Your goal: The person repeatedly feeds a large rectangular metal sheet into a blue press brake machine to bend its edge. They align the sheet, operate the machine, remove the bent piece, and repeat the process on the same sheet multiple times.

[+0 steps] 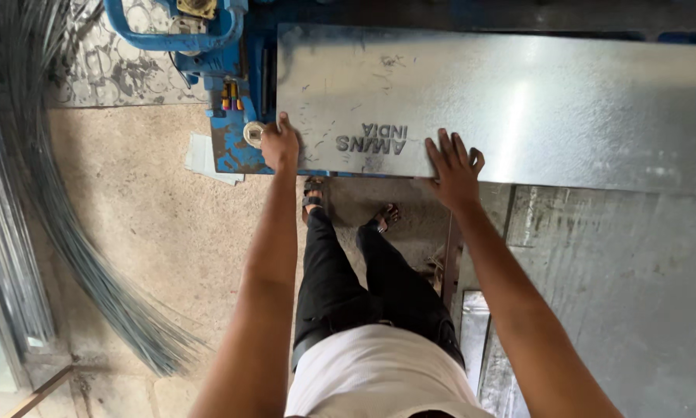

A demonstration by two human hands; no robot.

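Observation:
A large galvanised metal sheet (pixel 518 101) lies flat across a blue machine (pixel 232 116), with dark printed lettering near its front edge. My left hand (pixel 280 145) grips the sheet's near left corner, thumb on top. My right hand (pixel 454 169) rests flat on the sheet's front edge, fingers spread. My legs in dark trousers and sandals stand on the floor below the sheet.
A bundle of long steel wires (pixel 61 232) curves along the concrete floor at the left. More sheet metal (pixel 627 294) lies at the lower right. A blue handle loop (pixel 170 35) and a small round knob (pixel 253 133) sit on the machine's left side.

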